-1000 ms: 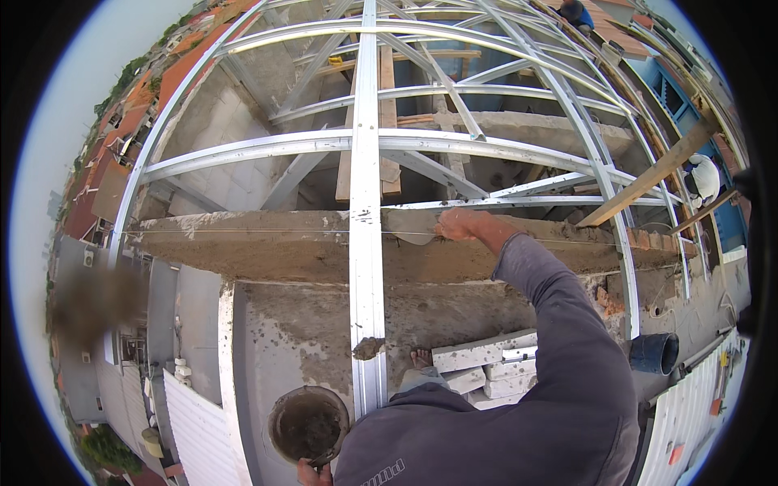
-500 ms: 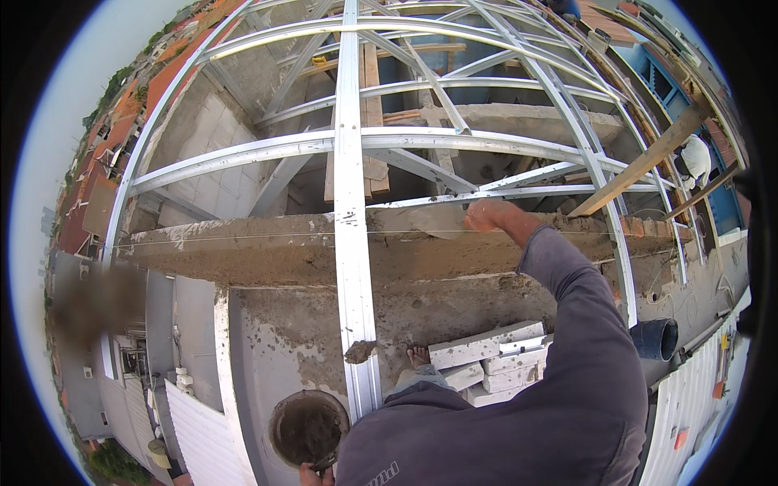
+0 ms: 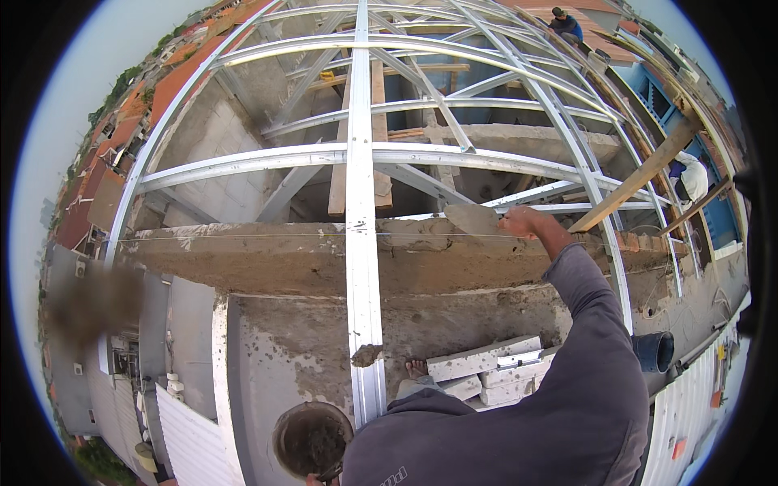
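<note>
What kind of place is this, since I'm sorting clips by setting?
Most likely a building site at or near roof level: open metal framing crosses a rough, mud-coloured wall, pale blocks lie stacked nearby, and orange rooftops show beyond at the left.

Dried mortar splashes (image 3: pixel 312 354) mark the grey floor (image 3: pixel 258 377). Left of the long metal beam (image 3: pixel 364 275) stands a round bucket (image 3: pixel 280 444); right of it, a bare foot (image 3: pixel 416 368) and stacked white blocks (image 3: pixel 478 359).

The right fingers (image 3: pixel 512 223) and trowel (image 3: pixel 473 219) have moved rightward along the wall (image 3: pixel 267 257).
</note>
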Demonstrator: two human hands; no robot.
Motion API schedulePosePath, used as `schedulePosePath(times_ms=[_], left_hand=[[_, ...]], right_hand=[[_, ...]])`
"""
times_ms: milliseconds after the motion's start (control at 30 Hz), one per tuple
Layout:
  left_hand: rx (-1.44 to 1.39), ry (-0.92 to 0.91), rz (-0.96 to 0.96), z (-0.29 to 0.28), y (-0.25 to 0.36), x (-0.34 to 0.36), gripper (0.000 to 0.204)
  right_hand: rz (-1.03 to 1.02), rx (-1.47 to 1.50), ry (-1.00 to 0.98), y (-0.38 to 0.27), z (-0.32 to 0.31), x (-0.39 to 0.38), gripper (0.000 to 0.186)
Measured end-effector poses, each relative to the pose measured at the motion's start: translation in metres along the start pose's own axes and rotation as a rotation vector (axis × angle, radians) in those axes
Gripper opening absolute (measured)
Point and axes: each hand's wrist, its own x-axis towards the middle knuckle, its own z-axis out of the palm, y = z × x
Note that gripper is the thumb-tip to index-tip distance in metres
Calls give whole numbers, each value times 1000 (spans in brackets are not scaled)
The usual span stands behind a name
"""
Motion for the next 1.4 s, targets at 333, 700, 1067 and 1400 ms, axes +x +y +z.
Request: schedulePosePath(times_ms=[333,700,1067,1400], left_hand=[[76,-18,16,3,14,6,51],[142,19,36,-5,31,4,51],[283,69,13,16,52,-6,52],[297,85,0,5,60,-10,52]], right_hand=[[-199,-283,292,-124,42,25,21],[-69,1039,548,-162,213,-58,35],[378,765,825,-166,368,86,34],[43,1331,312,-378,332,129,46]])
